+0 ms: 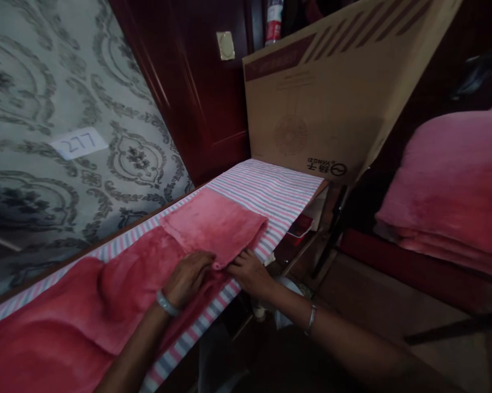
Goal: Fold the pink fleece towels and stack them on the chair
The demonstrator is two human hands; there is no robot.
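Note:
A red and pink plush blanket (135, 281) lies lengthwise along a narrow table, its far end a paler folded-over panel (217, 224). At the near edge of this panel my left hand (190, 277) has its fingers closed on the fabric, beside a small rolled corner. Just to the right, my right hand (250, 273) pinches the same edge, its fingertips partly tucked in the cloth. A bracelet circles each wrist. Under the blanket is a striped pink, white and grey cloth (266, 183) that covers the table.
A large cardboard box (311, 103) stands at the table's far end. To the right, a folded pink plush blanket (454, 185) rests on a chair with a red seat (413, 273). Patterned wallpaper (135, 153) and a dark red door (188, 71) border the left side.

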